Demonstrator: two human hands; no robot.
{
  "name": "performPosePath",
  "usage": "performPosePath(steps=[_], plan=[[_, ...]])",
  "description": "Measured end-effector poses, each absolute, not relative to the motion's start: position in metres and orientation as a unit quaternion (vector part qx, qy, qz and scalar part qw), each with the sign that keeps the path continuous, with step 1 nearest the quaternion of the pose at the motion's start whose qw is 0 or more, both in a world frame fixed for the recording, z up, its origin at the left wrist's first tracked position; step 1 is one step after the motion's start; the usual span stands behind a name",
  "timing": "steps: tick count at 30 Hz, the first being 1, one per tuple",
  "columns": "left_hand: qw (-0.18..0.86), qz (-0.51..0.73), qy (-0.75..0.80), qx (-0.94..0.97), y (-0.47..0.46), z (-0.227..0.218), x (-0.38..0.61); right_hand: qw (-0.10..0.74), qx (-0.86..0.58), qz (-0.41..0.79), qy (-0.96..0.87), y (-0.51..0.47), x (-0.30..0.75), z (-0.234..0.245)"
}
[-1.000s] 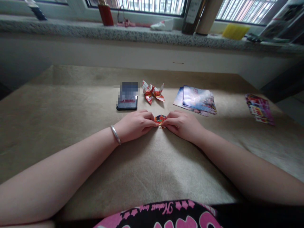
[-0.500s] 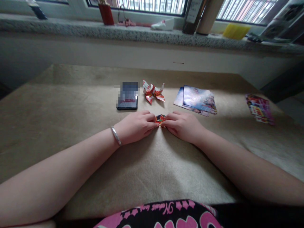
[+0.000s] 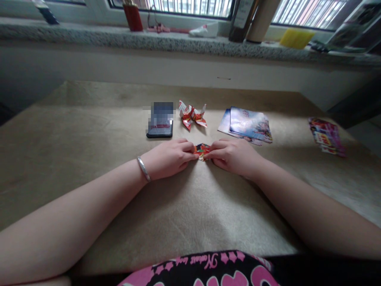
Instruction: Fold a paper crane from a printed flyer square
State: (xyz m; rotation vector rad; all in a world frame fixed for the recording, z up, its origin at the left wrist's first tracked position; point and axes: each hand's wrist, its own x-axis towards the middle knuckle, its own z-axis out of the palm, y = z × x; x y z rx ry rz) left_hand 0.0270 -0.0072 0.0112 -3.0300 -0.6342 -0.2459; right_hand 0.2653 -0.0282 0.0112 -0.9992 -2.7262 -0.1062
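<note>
A tan-covered table (image 3: 190, 222) fills the room's foreground, below a speckled stone windowsill (image 3: 89, 37) that bears a red container (image 3: 132, 18) and a yellow block (image 3: 296, 38). Beyond the hands lie overlapping bluish picture sheets (image 3: 251, 121), reddish cards (image 3: 326, 135) far right, a smartphone (image 3: 161, 121) and red-and-white origami (image 3: 193, 117). The left hand (image 3: 172, 159) and right hand (image 3: 235, 157), slightly apart, pinch opposite ends of a small, flat, multicoloured folded paper (image 3: 202, 151) on the table.

Paper piece (image 3: 202, 149); smooth metal bracelet (image 3: 143, 169); glossy cards (image 3: 249, 122).
</note>
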Motion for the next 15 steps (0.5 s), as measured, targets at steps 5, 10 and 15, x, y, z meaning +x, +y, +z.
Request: performPosePath(steps=[5, 10, 15], plan=[[0.015, -0.068, -0.204, -0.977, -0.0068, 0.0129, 0.0257, 0.125, -0.336, -0.038, -0.933, -0.027, 0.2687, 0.0122], [0.019, -0.053, -0.201, -0.978, -0.0069, 0.0148, 0.0259, 0.11, -0.353, -0.023, -0.929, -0.0275, 0.2721, 0.0154], [-0.002, -0.047, -0.21, -0.977, -0.0053, 0.0153, 0.0241, 0.09, -0.362, 0.003, -0.928, -0.027, 0.2749, 0.0176]])
